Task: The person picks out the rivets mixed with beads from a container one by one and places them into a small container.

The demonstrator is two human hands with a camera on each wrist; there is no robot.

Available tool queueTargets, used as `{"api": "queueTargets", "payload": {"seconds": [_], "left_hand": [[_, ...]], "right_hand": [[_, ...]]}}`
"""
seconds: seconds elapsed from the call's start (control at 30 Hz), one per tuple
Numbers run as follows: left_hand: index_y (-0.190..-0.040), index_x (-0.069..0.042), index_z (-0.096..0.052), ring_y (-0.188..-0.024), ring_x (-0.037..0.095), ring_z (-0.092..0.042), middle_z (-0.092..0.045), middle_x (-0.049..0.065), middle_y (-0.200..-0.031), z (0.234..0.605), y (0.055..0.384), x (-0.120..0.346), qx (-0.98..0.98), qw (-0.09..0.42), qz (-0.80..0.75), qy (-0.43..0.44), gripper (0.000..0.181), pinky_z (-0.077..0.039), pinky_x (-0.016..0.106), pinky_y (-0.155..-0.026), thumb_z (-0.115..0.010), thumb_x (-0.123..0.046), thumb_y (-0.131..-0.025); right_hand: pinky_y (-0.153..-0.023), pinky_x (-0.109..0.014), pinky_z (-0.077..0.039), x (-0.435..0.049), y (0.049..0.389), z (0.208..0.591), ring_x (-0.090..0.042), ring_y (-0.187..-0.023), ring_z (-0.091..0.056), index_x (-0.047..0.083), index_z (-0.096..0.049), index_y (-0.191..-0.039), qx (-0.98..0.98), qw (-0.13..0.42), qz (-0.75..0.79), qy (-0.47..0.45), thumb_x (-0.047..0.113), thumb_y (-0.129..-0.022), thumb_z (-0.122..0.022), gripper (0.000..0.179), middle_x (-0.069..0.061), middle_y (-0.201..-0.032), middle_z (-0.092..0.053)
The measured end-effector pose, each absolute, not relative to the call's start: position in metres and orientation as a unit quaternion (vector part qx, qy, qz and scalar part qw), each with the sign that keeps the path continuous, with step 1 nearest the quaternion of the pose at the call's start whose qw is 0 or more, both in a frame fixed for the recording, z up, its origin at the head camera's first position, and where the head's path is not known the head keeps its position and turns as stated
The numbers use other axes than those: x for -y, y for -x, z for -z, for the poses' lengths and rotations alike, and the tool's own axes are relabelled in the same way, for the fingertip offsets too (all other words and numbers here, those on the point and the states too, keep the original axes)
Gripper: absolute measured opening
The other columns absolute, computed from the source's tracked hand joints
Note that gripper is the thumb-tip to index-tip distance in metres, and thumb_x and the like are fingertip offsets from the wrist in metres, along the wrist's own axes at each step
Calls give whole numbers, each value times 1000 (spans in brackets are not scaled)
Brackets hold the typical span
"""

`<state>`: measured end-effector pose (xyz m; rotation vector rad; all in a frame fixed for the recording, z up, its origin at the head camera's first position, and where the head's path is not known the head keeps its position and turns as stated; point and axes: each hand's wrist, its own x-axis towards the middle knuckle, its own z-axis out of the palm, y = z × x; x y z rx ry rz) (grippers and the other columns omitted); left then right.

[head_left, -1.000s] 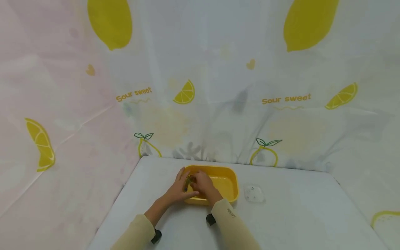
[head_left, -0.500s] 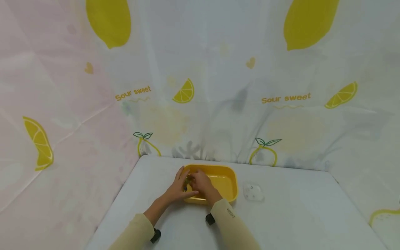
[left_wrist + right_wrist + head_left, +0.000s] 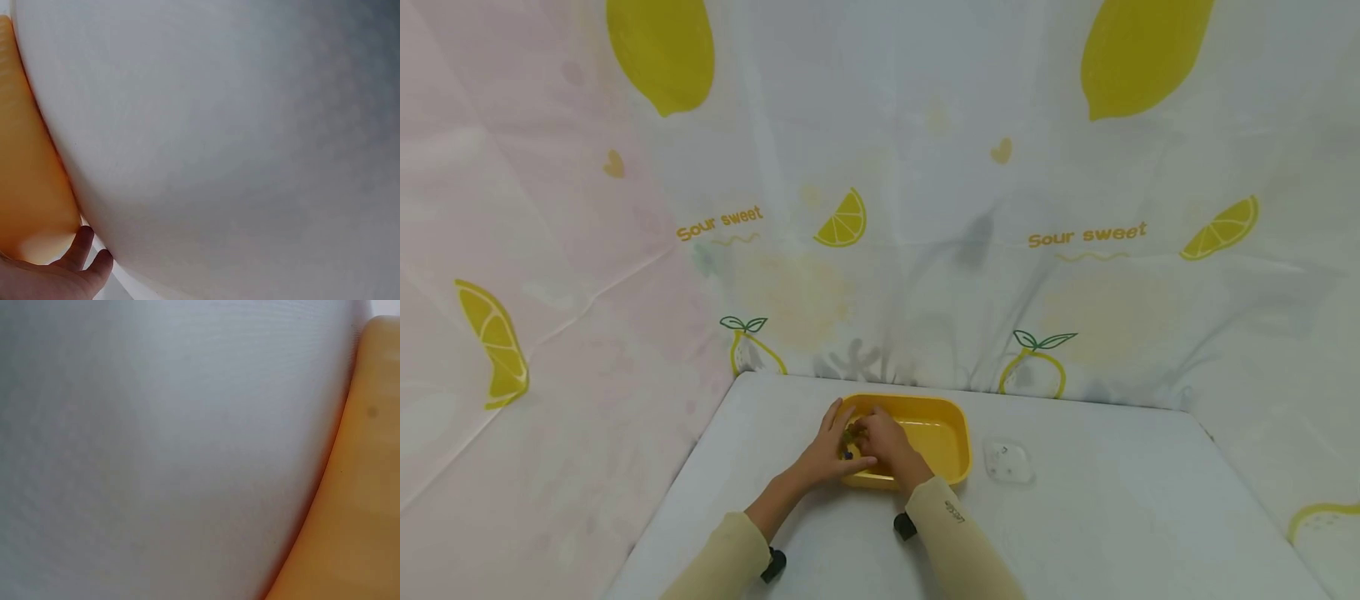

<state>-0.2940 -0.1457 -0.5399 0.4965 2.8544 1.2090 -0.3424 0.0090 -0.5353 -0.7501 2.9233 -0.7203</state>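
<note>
A yellow tray with raised sides stands on the white table. My left hand spreads round the tray's left end, its thumb stretched along the near rim and its fingers toward the far left corner. In the left wrist view, fingertips show beside the tray's outer wall. My right hand reaches into the left part of the tray with bent fingers, pinching at a small greenish piece. A small dark blue piece lies between the two hands. Both pieces are mostly hidden and too small to make out.
A clear, flat, rounded-square plastic piece lies on the white table, right of the tray. Behind the table hangs a lemon-print cloth. The right wrist view shows mostly the tabletop and the tray's outer wall.
Both hands stay in nearly the same place at the tray's left end. The right fingers shift slightly over the small pieces, and more of the dark blue one shows now.
</note>
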Motion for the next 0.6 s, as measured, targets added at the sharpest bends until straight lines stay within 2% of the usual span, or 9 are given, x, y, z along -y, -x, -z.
{"api": "queueTargets", "payload": {"seconds": [0.2,0.43,0.5,0.6], "left_hand": [[-157,-7,-23,-146,45,-25,-2,20,-165,539,295,146,-907,-1,-390,-160,103,-36,61,-109,-77,-50,-81],[-157,-6,-24,-146,46,-26,-2,21,-165,537,293,145,-907,-1,-389,-161,101,-36,62,-109,-76,-50,-82],[-156,-6,-25,-146,46,-26,-3,22,-165,537,293,145,-909,-5,-385,-161,100,-37,62,-108,-76,-50,-82],[-156,-6,-26,-145,46,-27,-5,23,-164,537,293,144,-912,-8,-378,-160,99,-37,62,-108,-76,-50,-82]], "right_hand": [[-84,-33,-53,-9,344,535,-15,-83,-52,10,-75,-100,-943,33,248,220,15,-89,-71,13,-4,-96,-56],[-71,-32,-47,-10,344,535,-16,-76,-48,8,-69,-85,-941,45,269,202,12,-83,-70,5,-3,-91,-51],[-72,-32,-47,-11,343,535,-17,-76,-49,7,-67,-83,-939,49,277,196,11,-83,-69,4,-4,-92,-52],[-76,-35,-52,-12,343,536,-19,-79,-54,5,-69,-84,-934,47,300,191,7,-82,-69,3,-6,-92,-60]]}}
